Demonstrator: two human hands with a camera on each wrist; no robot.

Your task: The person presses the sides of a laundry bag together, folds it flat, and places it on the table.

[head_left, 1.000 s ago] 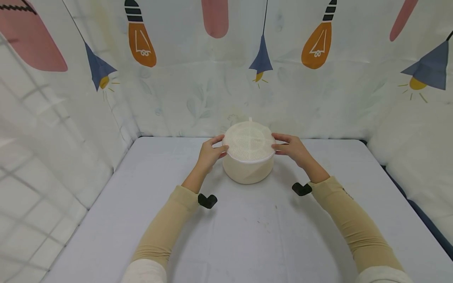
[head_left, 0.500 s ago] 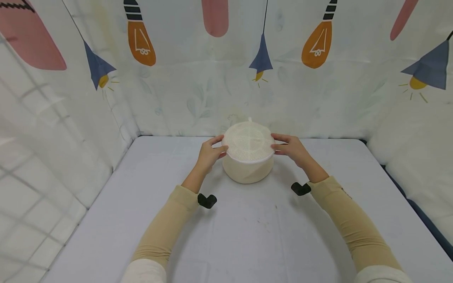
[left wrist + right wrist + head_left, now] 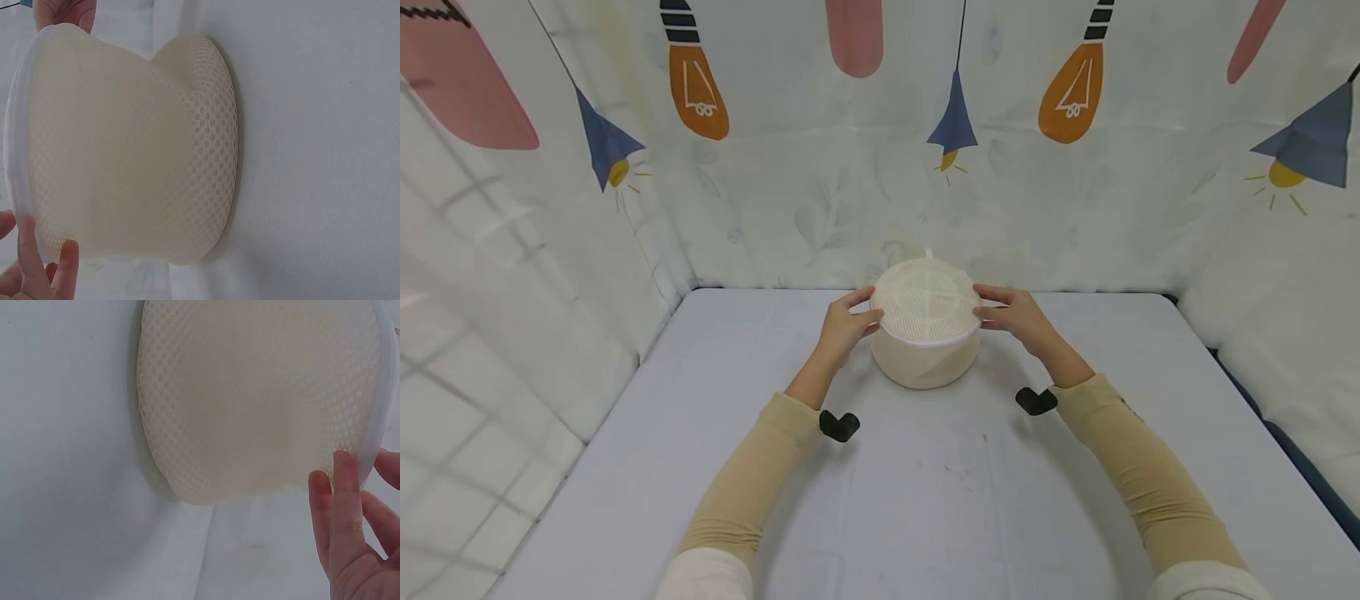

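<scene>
From above, a cream mesh pouch (image 3: 927, 323) — round, drum-shaped, closed on top, contents hidden — stands on the pale table (image 3: 925, 500) near the back curtain (image 3: 820, 192). The left hand (image 3: 842, 327) and right hand (image 3: 1019, 317) pinch its white rim from either side. No writing shows.

At the left wrist, fingertips (image 3: 28, 250) curl on the rim.

At the right wrist, fingers (image 3: 344, 506) press the rim too.

Nothing has shifted since a second ago — both hands keep their grip.

The cream mesh basket (image 3: 927, 333) (white-rimmed) sits on a pale lilac tablecloth (image 3: 925, 500), before lamp-patterned curtains (image 3: 1075, 167).
</scene>
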